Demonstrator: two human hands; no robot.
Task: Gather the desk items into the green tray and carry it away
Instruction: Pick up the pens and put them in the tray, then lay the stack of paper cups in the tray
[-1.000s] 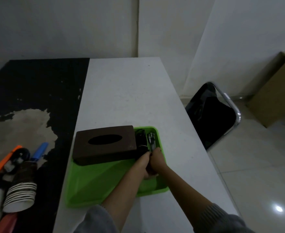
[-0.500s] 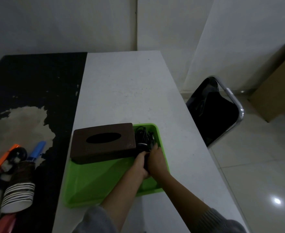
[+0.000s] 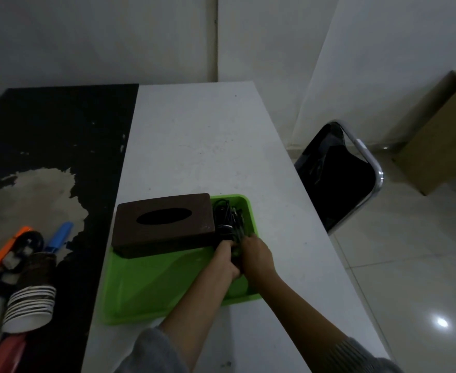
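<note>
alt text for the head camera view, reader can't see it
A person's left hand and right hand grip a bundle of black cables inside a green tray on a white desk, beside a brown tissue box lying across the tray's far end. Stacked paper cups lie on the dark surface at left.

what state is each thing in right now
green tray, on the white desk, partly filled
tissue box, across tray's far end, slot up
black cables, bundled in tray's far right corner
left grip, holds black cables
right grip, holds black cables
paper cups, stacked, lying on side
</note>
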